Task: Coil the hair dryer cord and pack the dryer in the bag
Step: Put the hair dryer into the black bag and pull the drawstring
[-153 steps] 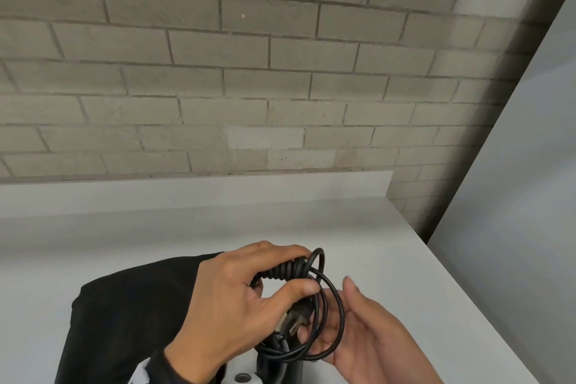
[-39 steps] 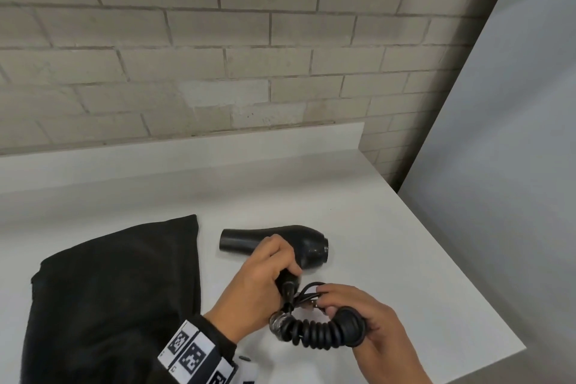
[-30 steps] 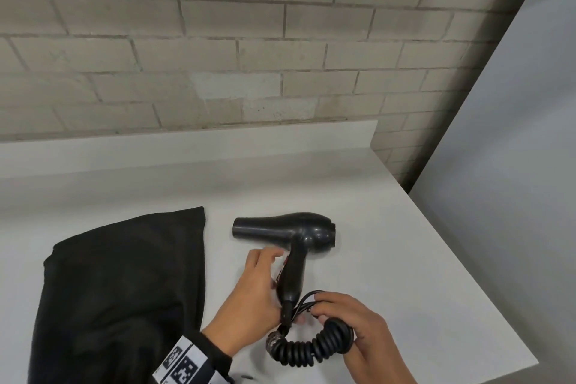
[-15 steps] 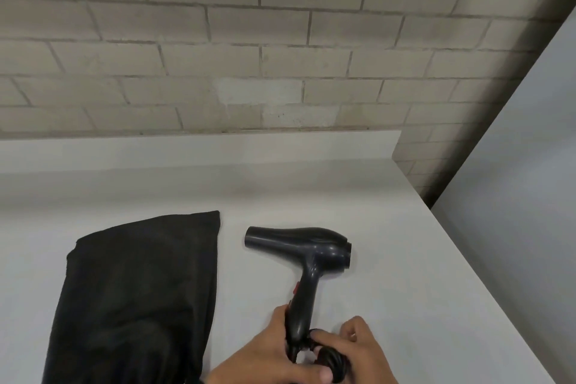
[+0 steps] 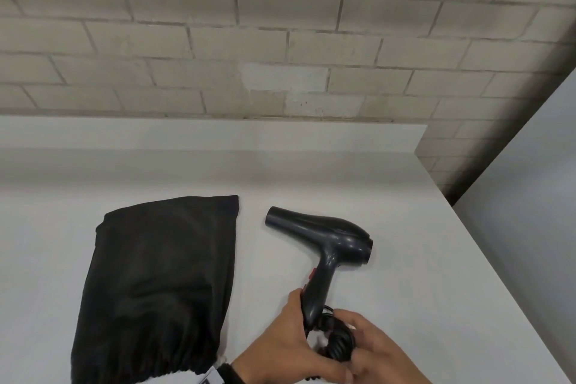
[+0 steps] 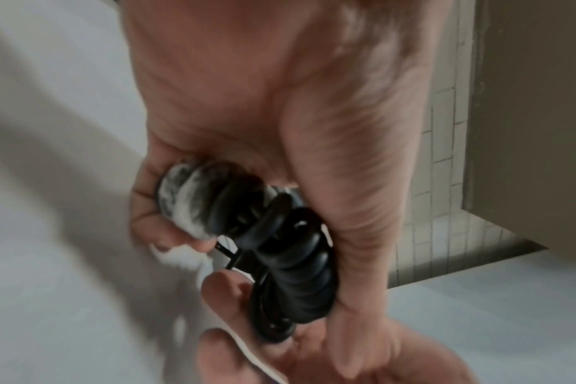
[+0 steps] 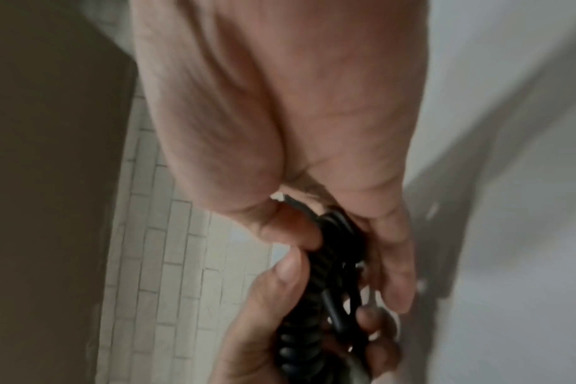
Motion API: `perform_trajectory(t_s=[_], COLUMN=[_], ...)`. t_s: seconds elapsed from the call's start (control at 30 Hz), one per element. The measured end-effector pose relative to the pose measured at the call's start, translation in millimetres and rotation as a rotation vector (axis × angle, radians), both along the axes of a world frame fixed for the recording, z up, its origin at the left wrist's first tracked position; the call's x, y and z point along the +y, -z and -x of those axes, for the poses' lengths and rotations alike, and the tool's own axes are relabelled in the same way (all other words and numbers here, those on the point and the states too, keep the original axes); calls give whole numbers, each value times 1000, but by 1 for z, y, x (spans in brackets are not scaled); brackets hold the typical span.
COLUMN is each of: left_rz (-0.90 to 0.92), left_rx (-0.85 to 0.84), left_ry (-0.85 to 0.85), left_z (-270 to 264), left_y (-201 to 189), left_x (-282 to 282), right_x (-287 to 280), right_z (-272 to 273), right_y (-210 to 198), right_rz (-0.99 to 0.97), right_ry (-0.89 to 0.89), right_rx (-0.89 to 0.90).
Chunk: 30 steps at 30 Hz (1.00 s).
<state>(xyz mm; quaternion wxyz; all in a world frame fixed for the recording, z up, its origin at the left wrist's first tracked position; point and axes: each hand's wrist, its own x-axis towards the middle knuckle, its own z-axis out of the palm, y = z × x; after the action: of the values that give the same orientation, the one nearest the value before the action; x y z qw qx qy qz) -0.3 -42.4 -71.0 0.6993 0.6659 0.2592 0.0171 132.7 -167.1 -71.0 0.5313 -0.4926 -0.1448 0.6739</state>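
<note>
**Cord bundled at the handle, bag waiting alongside**

I have the cord (image 5: 338, 341) gathered into a tight black bundle right at the foot of the hair dryer (image 5: 327, 240), near the tabletop's (image 5: 436, 259) front edge. In the left wrist view the spiral turns sit stacked against each other, with a thinner straight length looped alongside. My left hand (image 5: 290, 349) has fingers curled around the spiral section, and the thumb lies along the coil; in the head view its fingertips also touch the lower handle. My right hand (image 5: 378, 352) closes on the same bundle from the other side, thumb and fingers pinching the loops. I judge both hands are there to stop the springy coil from opening out while it is pressed close to the handle.

The dryer lies flat on its side toward the right half of the tabletop, nozzle pointing left toward the bag (image 5: 162, 284), handle pointing toward me. That keeps the body steady while only the cord is worked.

The black bag lies flat just left of the dryer, not touching it, its gathered mouth at the front edge, near my left wrist. I judge the coiling nearly done and packing not yet begun; a brick wall (image 5: 280, 40) stands behind the tabletop's back edge.
</note>
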Motion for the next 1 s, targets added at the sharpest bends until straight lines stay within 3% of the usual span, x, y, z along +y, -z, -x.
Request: perform_trajectory(t_s=[0.03, 0.13, 0.3, 0.43, 0.63, 0.7, 0.87, 1.0], left_rz=[-2, -16, -206, -437, -391, -416, -655, -891], left_rx=[-12, -47, 20, 101, 124, 156, 111, 329], left_ry=[1, -1, 38, 78, 197, 149, -207, -134], left_z=[-1, -3, -6, -1, 19, 40, 100, 145], left_y=[0, 0, -4, 0, -7, -5, 2, 5], left_x=[-1, -6, -17, -23, -1, 6, 32, 56], right_x=[4, 18, 39, 42, 35, 30, 15, 1], right_z=[2, 1, 5, 7, 12, 11, 9, 4], right_y=[5, 19, 5, 0, 1, 2, 3, 6], right_rz=[22, 171, 255, 232, 247, 271, 288, 268], right_ry=[30, 245, 216, 236, 303, 306, 343, 355], right_rx=[-104, -118, -373, -445, -464, -504, -615, -680])
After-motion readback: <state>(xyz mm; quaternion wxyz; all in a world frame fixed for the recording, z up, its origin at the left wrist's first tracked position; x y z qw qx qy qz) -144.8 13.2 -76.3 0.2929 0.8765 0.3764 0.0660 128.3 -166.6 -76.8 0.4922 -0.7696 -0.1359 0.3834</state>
